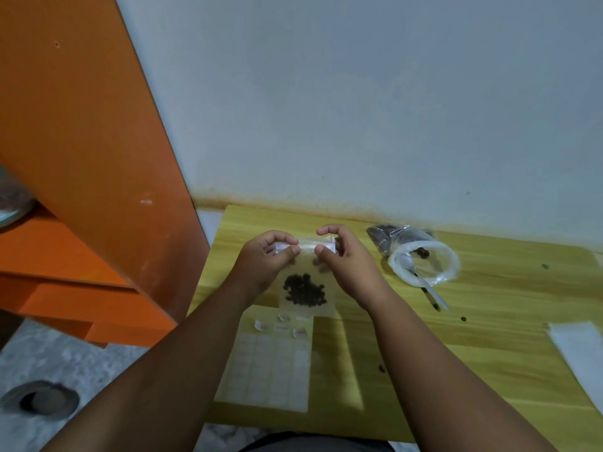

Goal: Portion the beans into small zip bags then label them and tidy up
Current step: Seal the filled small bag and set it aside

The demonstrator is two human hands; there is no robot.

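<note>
Your left hand (pixel 267 256) and right hand (pixel 342 256) each pinch the top strip of the zip bag (pixel 306 272), held above the table (pixel 489 321). Beans (pixel 304 290) sit low inside; the supply bag (pixel 421 259) lies at 3 o'clock.

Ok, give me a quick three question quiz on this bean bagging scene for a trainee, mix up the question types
1. True or false: both hands pinch the top edge of the small zip bag.
2. Where do the beans sit in that bag? A) at the top B) at the bottom C) spread throughout
3. Fill in: the label sheet lies on the table, ____ the held bag, nearer the person.

Key
1. True: left hand and right hand grip the seal strip.
2. B
3. below
</note>
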